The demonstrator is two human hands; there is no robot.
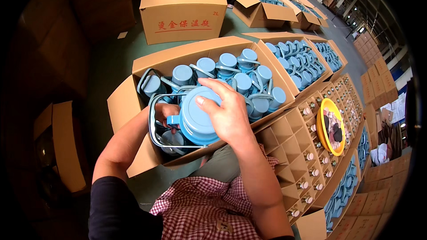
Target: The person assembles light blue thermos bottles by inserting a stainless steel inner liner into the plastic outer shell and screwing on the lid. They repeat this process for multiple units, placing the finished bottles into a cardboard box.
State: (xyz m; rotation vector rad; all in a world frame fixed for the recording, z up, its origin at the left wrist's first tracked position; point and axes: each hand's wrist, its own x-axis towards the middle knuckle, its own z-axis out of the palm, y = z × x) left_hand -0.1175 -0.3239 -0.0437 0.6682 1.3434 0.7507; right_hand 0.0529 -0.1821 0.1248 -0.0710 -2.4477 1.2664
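Over an open carton I have a light blue thermos flask, its round lid facing up toward me. My right hand is closed over the lid's right side, with the thumb on top. At the flask's left side, my left hand has its fingers curled round the body beside the small blue lug; part of that hand is hidden. The flask's carrying handle hangs out to the left. Several more blue flasks stand packed in the carton, lids up and handles folded.
To the right is a divided carton holding several silvery bottle inserts with pale caps. A yellow basin of small parts rests on it. More cartons of blue flasks line up beyond. A closed carton stands ahead; stacked boxes rise far right.
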